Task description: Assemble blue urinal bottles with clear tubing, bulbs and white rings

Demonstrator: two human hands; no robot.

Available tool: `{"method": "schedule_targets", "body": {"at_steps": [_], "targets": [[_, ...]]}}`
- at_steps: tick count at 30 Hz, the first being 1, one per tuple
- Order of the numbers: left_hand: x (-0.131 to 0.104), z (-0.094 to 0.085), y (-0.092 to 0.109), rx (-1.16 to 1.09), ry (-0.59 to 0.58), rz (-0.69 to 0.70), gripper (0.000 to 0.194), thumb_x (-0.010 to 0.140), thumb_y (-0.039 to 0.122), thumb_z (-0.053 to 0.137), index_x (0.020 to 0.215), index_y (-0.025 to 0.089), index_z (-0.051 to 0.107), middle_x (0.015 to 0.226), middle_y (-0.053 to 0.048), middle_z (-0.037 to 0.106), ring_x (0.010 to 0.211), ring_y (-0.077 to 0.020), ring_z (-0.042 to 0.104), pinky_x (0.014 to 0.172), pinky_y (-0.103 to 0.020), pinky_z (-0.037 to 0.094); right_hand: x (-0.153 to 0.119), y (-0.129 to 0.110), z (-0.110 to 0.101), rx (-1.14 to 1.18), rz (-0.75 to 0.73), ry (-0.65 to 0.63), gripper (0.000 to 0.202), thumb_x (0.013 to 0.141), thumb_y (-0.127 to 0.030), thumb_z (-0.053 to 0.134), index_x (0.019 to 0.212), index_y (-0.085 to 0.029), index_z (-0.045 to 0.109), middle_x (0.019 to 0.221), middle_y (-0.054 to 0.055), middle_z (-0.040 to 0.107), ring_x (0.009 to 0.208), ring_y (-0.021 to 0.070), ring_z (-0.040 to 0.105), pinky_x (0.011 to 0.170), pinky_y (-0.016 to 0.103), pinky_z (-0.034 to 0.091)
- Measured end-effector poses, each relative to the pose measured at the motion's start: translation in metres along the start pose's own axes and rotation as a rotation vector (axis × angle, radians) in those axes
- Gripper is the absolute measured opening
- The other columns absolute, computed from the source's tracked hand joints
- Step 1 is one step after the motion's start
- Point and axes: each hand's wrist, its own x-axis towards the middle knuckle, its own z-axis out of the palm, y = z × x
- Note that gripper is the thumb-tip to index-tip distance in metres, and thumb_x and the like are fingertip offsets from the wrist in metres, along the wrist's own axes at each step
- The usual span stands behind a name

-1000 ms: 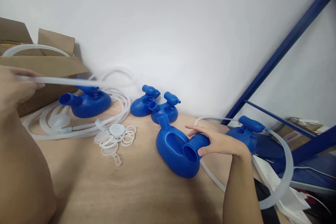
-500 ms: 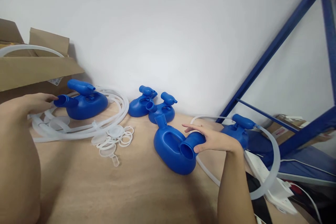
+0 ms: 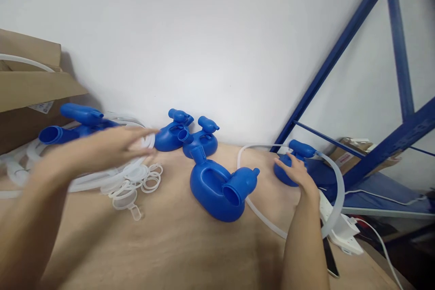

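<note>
My left hand (image 3: 102,149), slightly blurred, is open above the coiled clear tubing (image 3: 91,182), in front of the left blue bottle (image 3: 81,115). A pile of clear rings and a cap (image 3: 136,176) lies just beyond its fingers. My right hand (image 3: 294,170) is open, fingers spread, at the right blue bottle (image 3: 285,176), which has a tube (image 3: 336,190) on its spout; whether it touches is unclear. Between my hands a blue bottle with a wide mouth (image 3: 214,190) stands free. Two more blue bottles (image 3: 166,138) (image 3: 207,145) stand behind it near the wall.
An open cardboard box (image 3: 30,118) is at the far left. A blue metal frame (image 3: 326,68) rises on the right. A white power strip (image 3: 340,231) and a dark phone (image 3: 329,256) lie near the table's right edge.
My right hand has let go of the middle bottle's spout and moved right to the tubed bottle. My left hand has moved right, away from the left bottle's mouth. The view has shifted slightly right.
</note>
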Motion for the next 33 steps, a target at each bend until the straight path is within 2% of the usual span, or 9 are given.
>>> {"method": "schedule_targets", "body": {"at_steps": [2,4,8,11,15,21,24,27,33], "targets": [[0.005,0.029,0.048,-0.116,-0.19,0.335,0.053,0.102,0.054,0.05,0.15,0.031,0.052,0.149,-0.002,0.06,0.129,-0.0251,0.061,0.105,-0.033,0.047,0.013,0.027,0.017,0.024,0.094,0.106,0.09,0.082,-0.059,0.06,0.155,-0.009,0.043,0.16,0.026,0.04,0.151,0.0453,0.034,0.123,0.057,0.029],[0.011,0.068,0.085,-0.154,-0.214,0.612,0.059,0.099,0.052,0.06,0.153,0.032,0.049,0.162,-0.008,0.046,0.144,-0.03,0.048,0.114,-0.04,0.043,0.019,0.045,0.029,0.041,0.117,0.164,0.093,0.083,-0.056,0.057,0.156,-0.003,0.038,0.161,0.03,0.036,0.151,0.0465,0.033,0.123,0.058,0.028],[0.025,0.142,0.126,-0.103,-0.078,0.77,0.06,0.087,0.047,0.077,0.141,0.024,0.061,0.168,-0.02,0.029,0.153,-0.0438,0.03,0.121,-0.063,0.028,0.031,0.06,0.043,0.075,0.057,0.224,0.088,0.084,-0.056,0.053,0.156,-0.007,0.04,0.16,0.025,0.042,0.15,0.0406,0.037,0.124,0.054,0.028],[0.032,0.172,0.138,-0.035,0.031,0.753,0.061,0.087,0.044,0.078,0.142,0.027,0.059,0.169,-0.022,0.027,0.153,-0.0446,0.03,0.118,-0.068,0.029,0.047,0.059,0.049,0.078,0.037,0.267,0.079,0.086,-0.055,0.051,0.152,-0.011,0.047,0.16,0.023,0.042,0.154,0.0394,0.03,0.125,0.057,0.021],[0.037,0.184,0.154,0.016,0.1,0.662,0.063,0.093,0.044,0.071,0.151,0.029,0.049,0.168,-0.023,0.028,0.153,-0.0433,0.03,0.112,-0.07,0.035,0.062,0.054,0.058,0.063,0.074,0.267,0.069,0.087,-0.053,0.056,0.146,-0.017,0.056,0.162,0.022,0.038,0.154,0.0435,0.025,0.124,0.061,0.019],[0.053,0.206,0.181,0.072,0.153,0.464,0.063,0.1,0.043,0.059,0.159,0.027,0.039,0.169,-0.021,0.026,0.154,-0.0408,0.029,0.114,-0.069,0.035,0.056,0.049,0.065,0.012,0.155,0.249,0.069,0.087,-0.056,0.06,0.148,-0.025,0.052,0.166,0.021,0.028,0.152,0.0472,0.024,0.119,0.066,0.024],[0.068,0.218,0.187,0.125,0.17,0.343,0.063,0.101,0.043,0.057,0.16,0.026,0.039,0.17,-0.02,0.024,0.155,-0.0401,0.027,0.115,-0.068,0.034,0.051,0.047,0.056,-0.016,0.196,0.249,0.061,0.091,-0.056,0.055,0.144,-0.027,0.055,0.16,0.022,0.036,0.149,0.0475,0.028,0.115,0.068,0.029],[0.085,0.226,0.193,0.16,0.161,0.238,0.065,0.101,0.04,0.058,0.161,0.024,0.038,0.171,-0.02,0.021,0.157,-0.0402,0.023,0.115,-0.067,0.036,0.051,0.047,0.037,-0.026,0.226,0.204,0.064,0.09,-0.057,0.055,0.147,-0.027,0.05,0.145,0.022,0.055,0.142,0.0479,0.04,0.111,0.067,0.034],[0.112,0.245,0.217,0.098,0.203,0.121,0.056,0.103,0.025,0.049,0.158,0.019,0.043,0.168,-0.024,0.023,0.156,-0.0442,0.023,0.114,-0.07,0.033,0.051,0.045,0.002,-0.027,0.222,-0.022,0.062,0.079,-0.05,0.076,0.128,-0.019,0.052,0.111,0.019,0.071,0.109,0.0374,0.068,0.094,0.048,0.054]]}}
